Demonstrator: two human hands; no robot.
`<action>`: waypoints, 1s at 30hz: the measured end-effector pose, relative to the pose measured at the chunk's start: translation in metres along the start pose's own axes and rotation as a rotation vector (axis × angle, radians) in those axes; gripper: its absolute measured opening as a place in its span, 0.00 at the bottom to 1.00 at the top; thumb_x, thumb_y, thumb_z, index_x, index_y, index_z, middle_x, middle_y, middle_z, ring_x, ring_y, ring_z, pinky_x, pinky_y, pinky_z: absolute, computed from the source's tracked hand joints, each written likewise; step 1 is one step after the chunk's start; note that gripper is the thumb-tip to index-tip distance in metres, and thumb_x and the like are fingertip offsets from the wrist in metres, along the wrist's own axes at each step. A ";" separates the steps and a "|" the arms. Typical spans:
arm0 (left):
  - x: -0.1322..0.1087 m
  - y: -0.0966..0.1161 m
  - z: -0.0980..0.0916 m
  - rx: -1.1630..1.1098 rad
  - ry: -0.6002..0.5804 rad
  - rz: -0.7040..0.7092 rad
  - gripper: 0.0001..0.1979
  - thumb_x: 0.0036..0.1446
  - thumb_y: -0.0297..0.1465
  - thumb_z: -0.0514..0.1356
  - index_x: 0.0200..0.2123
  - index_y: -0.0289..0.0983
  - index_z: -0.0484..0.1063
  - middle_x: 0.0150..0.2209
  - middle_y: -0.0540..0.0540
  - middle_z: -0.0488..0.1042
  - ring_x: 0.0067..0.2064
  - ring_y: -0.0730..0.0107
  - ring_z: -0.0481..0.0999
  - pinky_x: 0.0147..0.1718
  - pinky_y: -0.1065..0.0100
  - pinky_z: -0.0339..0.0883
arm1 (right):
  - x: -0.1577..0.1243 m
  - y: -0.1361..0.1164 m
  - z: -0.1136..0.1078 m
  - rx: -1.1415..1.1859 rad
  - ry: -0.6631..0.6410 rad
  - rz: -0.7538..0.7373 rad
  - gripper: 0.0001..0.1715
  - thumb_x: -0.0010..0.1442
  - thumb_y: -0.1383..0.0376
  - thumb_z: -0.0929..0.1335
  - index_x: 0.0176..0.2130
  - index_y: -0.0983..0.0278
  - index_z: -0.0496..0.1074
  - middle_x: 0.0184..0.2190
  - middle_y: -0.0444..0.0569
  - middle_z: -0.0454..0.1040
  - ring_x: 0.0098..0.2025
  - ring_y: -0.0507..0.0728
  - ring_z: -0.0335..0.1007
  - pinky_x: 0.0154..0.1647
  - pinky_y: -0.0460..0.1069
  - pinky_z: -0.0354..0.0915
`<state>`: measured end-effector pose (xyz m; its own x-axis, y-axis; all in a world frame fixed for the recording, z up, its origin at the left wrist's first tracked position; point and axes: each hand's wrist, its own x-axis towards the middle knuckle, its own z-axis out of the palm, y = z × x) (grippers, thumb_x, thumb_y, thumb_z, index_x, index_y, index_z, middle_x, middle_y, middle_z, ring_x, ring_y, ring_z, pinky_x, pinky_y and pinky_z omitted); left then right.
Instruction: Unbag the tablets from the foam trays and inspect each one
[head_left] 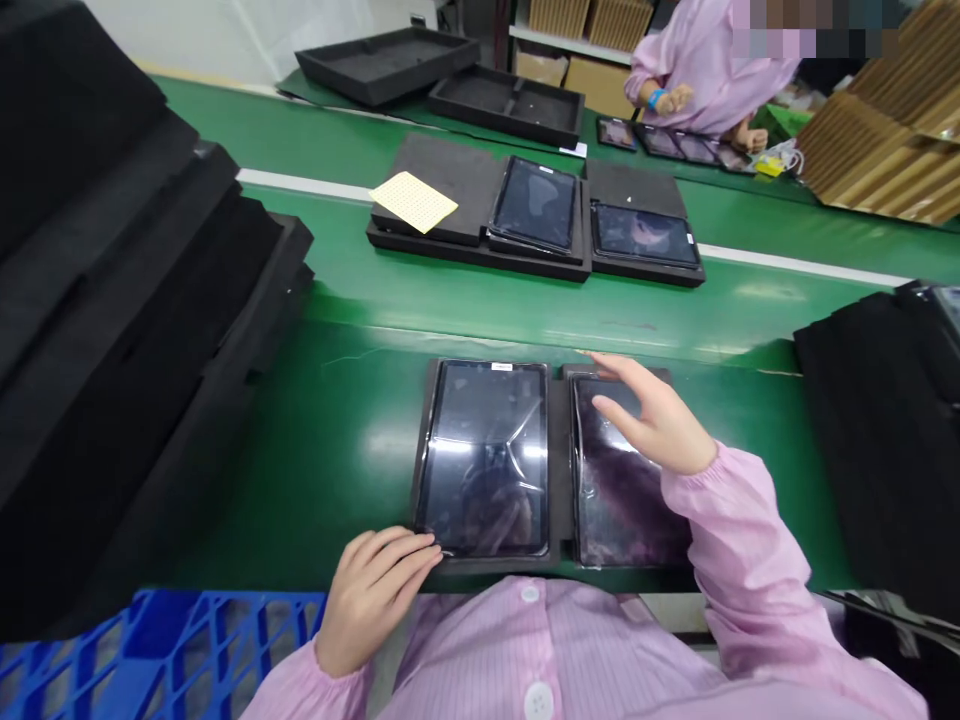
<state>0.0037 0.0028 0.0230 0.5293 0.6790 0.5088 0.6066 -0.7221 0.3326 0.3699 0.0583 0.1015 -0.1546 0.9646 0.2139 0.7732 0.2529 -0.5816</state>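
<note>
Far left of the left grip: black foam stack (142, 330), matte, slab-edged, ragged in profile. Below it, blue lattice (161, 625), rigid-looking, with angular openings. Left grip (382, 590): bare hand, released, fingers long and together, fingertips at the near left corner of the left tablet (480, 510). Beyond that grip, across the bench (322, 470), green and glossy: a yellow sheet (412, 202), thin, finely patterned, lying on black foam.

Just right of the left grip: the left tablet, a flat rounded rectangle, dark glass under shiny, creased clear film, small white label at its far edge. Foam strip (561, 450) between it and the right tablet (615, 520), likewise dark and glossy. Right grip (656, 420): released, fingers spread above the right tablet's far half; contact cannot be told. Pink gathered cuff behind it. Well right of that grip, right foam stack (870, 430), matte black.

Count: two tablets between and under the grips; one yellow sheet; two foam stacks; one lattice.
</note>
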 end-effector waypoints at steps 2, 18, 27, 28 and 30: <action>0.002 0.007 0.003 -0.074 0.036 -0.067 0.12 0.64 0.29 0.58 0.30 0.45 0.79 0.27 0.54 0.84 0.29 0.67 0.82 0.32 0.66 0.75 | -0.018 -0.006 -0.003 0.042 -0.004 0.055 0.25 0.67 0.60 0.65 0.61 0.60 0.68 0.56 0.55 0.75 0.50 0.62 0.78 0.55 0.62 0.73; -0.033 0.014 0.031 -0.343 0.206 -0.690 0.16 0.64 0.42 0.51 0.32 0.42 0.73 0.36 0.42 0.84 0.43 0.51 0.82 0.47 0.47 0.77 | -0.060 -0.053 0.083 0.902 -0.029 0.642 0.37 0.63 0.50 0.67 0.65 0.64 0.63 0.40 0.54 0.83 0.35 0.58 0.82 0.37 0.56 0.80; -0.023 0.006 0.035 -0.202 -0.123 -0.742 0.30 0.62 0.43 0.56 0.65 0.42 0.60 0.64 0.37 0.67 0.66 0.48 0.65 0.62 0.45 0.63 | -0.056 -0.090 0.092 0.021 -0.030 0.196 0.31 0.62 0.71 0.61 0.63 0.64 0.67 0.33 0.51 0.81 0.27 0.59 0.80 0.25 0.52 0.75; -0.025 0.005 0.036 -0.204 -0.134 -0.742 0.31 0.62 0.43 0.57 0.66 0.43 0.59 0.65 0.38 0.67 0.67 0.48 0.65 0.63 0.45 0.62 | -0.055 -0.095 0.094 -0.009 -0.004 0.121 0.29 0.62 0.74 0.59 0.59 0.63 0.72 0.34 0.52 0.81 0.29 0.59 0.80 0.26 0.50 0.76; -0.028 0.003 0.037 -0.204 -0.142 -0.729 0.32 0.62 0.43 0.57 0.67 0.44 0.58 0.65 0.38 0.67 0.67 0.47 0.64 0.63 0.45 0.62 | -0.053 -0.105 0.096 0.022 0.039 -0.024 0.27 0.63 0.76 0.58 0.51 0.62 0.77 0.39 0.52 0.82 0.34 0.57 0.81 0.31 0.48 0.77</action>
<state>0.0126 -0.0141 -0.0194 0.1171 0.9931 0.0019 0.7171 -0.0859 0.6917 0.2379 -0.0118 0.0761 -0.1486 0.9547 0.2578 0.7557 0.2778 -0.5931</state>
